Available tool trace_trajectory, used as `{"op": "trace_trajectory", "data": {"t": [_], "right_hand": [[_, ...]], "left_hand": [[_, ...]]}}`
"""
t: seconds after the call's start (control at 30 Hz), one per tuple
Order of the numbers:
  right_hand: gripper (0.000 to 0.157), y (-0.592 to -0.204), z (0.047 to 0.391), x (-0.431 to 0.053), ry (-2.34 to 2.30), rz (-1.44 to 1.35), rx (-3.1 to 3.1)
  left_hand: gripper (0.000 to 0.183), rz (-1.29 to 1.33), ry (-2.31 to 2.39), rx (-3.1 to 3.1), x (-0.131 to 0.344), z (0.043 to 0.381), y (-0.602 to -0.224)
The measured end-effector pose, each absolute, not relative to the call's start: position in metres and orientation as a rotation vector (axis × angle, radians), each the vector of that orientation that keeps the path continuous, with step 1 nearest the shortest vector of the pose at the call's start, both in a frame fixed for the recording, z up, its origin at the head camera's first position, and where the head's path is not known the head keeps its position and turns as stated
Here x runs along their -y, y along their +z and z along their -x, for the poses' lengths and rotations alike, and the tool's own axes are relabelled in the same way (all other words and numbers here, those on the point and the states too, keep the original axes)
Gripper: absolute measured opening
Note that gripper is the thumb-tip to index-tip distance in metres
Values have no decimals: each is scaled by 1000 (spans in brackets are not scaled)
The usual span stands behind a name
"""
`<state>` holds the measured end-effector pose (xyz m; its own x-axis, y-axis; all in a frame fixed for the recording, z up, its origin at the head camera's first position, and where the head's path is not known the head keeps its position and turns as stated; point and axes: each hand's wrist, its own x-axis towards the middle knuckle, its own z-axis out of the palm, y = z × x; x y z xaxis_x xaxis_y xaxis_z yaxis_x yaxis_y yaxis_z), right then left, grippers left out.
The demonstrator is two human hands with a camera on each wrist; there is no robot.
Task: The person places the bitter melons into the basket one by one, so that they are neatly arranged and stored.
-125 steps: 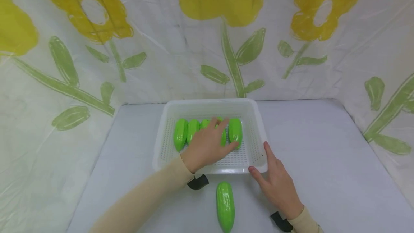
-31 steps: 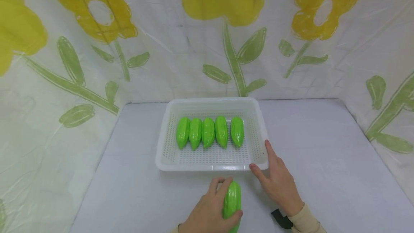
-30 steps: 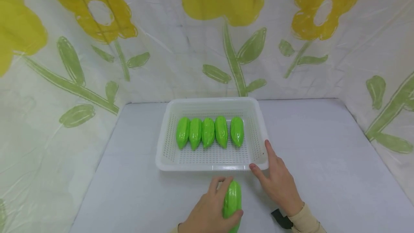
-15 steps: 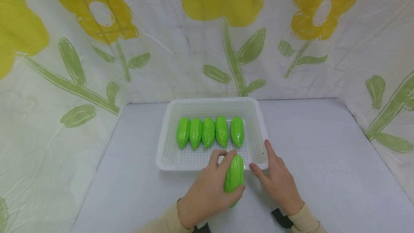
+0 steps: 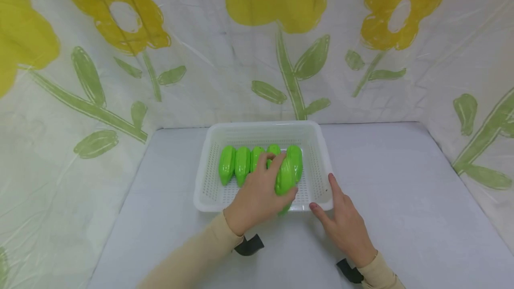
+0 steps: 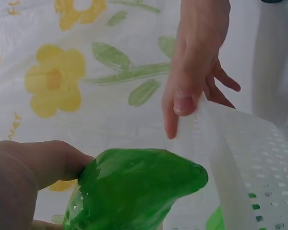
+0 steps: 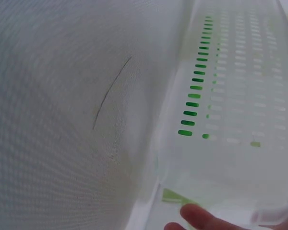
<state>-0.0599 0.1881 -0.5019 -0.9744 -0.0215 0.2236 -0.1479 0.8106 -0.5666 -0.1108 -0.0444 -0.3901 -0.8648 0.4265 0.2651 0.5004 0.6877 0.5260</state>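
Observation:
My left hand (image 5: 259, 195) grips a glossy green ribbed fruit (image 5: 286, 177) with a tapered end, fingers on one side and thumb on the other. It hangs over the front part of a white perforated plastic basket (image 5: 202, 191). In the left wrist view, the green fruit's tapered tip (image 6: 182, 177) is close to the basket wall (image 6: 230, 182). Several similar green fruits (image 5: 227, 164) lie in a row inside, partly hidden by my left hand. My right hand (image 5: 347, 231) rests at the basket's front right corner, forefinger along the side, thumb at the front rim.
The basket stands on a pale table (image 5: 385, 182) near its back edge. Behind and beside the table hangs a white sheet (image 5: 225, 79) with yellow flowers and green leaves. Dark wrist straps (image 5: 249, 245) show at both cuffs.
My left hand took hold of the green fruit lying in front of the basket, lifted it and carried it forward over the basket's front rim. My right hand has stayed at the corner.

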Motion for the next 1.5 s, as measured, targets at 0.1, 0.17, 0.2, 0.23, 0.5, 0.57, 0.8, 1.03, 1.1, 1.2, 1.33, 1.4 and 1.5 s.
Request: {"op": "trace_trajectory", "data": {"t": [0.1, 0.17, 0.2, 0.23, 0.5, 0.57, 0.8, 1.03, 1.1, 1.2, 1.33, 1.4, 1.5], "right_hand": [[90, -502, 60, -188, 910, -127, 2791], [90, -502, 60, -189, 916, -124, 2795], [90, -502, 60, -189, 921, -121, 2797], [90, -501, 60, -189, 923, -120, 2799], [89, -501, 60, -190, 928, -117, 2793], [89, -501, 60, -191, 928, -114, 2799], [89, -502, 61, -191, 940, -101, 2810], [89, -504, 62, -190, 928, -110, 2798], [88, -504, 62, -190, 929, -112, 2798], [88, -503, 61, -189, 926, -123, 2797], [89, -503, 61, -189, 911, -124, 2800], [89, -502, 61, -189, 906, -121, 2803], [89, -502, 61, -189, 905, -121, 2804]], "left_hand": [[76, 765, -873, 2765, 42, 123, -396], [76, 760, -842, 2769, 39, 130, -400], [76, 758, -830, 2772, 38, 133, -401], [76, 751, -830, 2780, 37, 135, -402], [74, 762, -769, 2864, 20, 156, -402], [75, 777, -758, 2898, 13, 164, -401], [80, 784, -744, 3039, -11, 193, -408], [86, 771, -731, 3180, -31, 218, -421], [87, 764, -705, 3209, -36, 225, -426], [90, 744, -652, 3253, -40, 234, -433], [94, 731, -637, 3278, -42, 244, -438], [95, 734, -650, 3281, -42, 247, -438], [97, 744, -675, 3292, -42, 251, -438]]}}
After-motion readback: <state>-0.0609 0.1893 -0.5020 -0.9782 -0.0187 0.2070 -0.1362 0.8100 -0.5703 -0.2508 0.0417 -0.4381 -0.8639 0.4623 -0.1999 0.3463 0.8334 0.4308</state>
